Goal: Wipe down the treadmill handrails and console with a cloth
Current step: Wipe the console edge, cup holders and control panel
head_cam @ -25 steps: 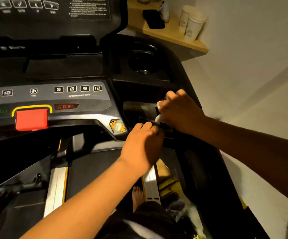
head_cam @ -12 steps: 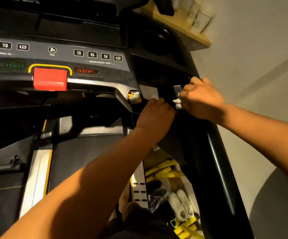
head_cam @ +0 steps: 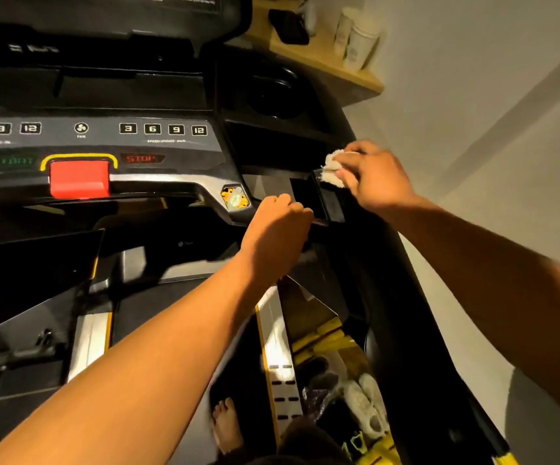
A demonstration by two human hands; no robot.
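My right hand (head_cam: 374, 177) pinches the cloth (head_cam: 332, 167), soft and light I judge, best held wadded in the fingers, while my left hand (head_cam: 276, 226) curls over the console (head_cam: 104, 144) edge

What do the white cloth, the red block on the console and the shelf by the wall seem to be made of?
The cloth, gripped by the right hand, looks like soft terry or cotton: fuzzy, bunched surface. The red block seems matte moulded plastic: smooth faces, rounded edges. The shelf looks like light wood or laminate: pale tan, though no grain shows.
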